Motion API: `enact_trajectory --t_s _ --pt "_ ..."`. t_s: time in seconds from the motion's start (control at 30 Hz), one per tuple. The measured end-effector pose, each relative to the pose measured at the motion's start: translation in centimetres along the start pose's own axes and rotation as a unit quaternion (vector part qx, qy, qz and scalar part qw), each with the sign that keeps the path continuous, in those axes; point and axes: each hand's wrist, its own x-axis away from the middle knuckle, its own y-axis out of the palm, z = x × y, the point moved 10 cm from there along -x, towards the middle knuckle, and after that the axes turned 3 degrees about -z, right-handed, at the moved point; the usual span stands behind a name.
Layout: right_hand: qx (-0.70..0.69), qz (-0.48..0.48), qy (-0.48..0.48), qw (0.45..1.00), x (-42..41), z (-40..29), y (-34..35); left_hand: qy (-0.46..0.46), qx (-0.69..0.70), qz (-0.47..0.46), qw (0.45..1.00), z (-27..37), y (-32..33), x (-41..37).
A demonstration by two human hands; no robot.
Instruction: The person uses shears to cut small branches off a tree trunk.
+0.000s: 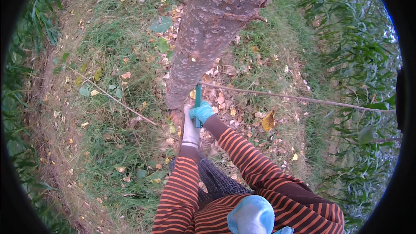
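My right hand (pixel 202 111), in a light-blue glove, is closed around a narrow green tool (pixel 198 95). The tool stands upright in the view and shows above and below the fist; its kind is not clear. Touching or close beside it is my left hand (pixel 189 129), in a whitish glove, with fingers pointing towards the trunk. A thin brown stem (pixel 180 134) runs along its left side; whether the fingers hold anything is hidden. Just beyond both hands rises the tree trunk (pixel 208 32), with rough grey-brown bark. A long thin branch (pixel 279 95) stretches right from near the tool's upper end.
Grass (pixel 130 136) and fallen leaves (pixel 224 99) cover the ground. Another thin branch (pixel 112 97) lies to the left. A short stub (pixel 260 18) juts from the trunk. Tall leafy crop plants (pixel 354 45) line the right side, with more greenery (pixel 19 104) at left.
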Motion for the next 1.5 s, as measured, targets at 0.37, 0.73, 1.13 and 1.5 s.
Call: enact_trajectory --t_s 0.37,0.73,1.13,1.5 --pt "0.124 0.069 0.006 0.990 2.4 -3.3 -3.9 -0.002 -0.166 -0.161 0.973 0.7 3.6 2.3" --pt "-0.046 -0.032 0.083 0.995 -0.4 0.7 -0.5 -0.078 -0.288 -0.137 0.945 -0.2 2.6 2.3" --pt "0.095 0.077 0.094 0.988 -2.0 1.6 -0.6 -0.045 -0.581 0.064 0.810 0.6 -1.8 -0.8" --pt "0.105 0.126 0.062 0.985 -1.6 1.1 -0.9 0.022 -0.641 0.083 0.763 1.2 -3.0 -1.1"
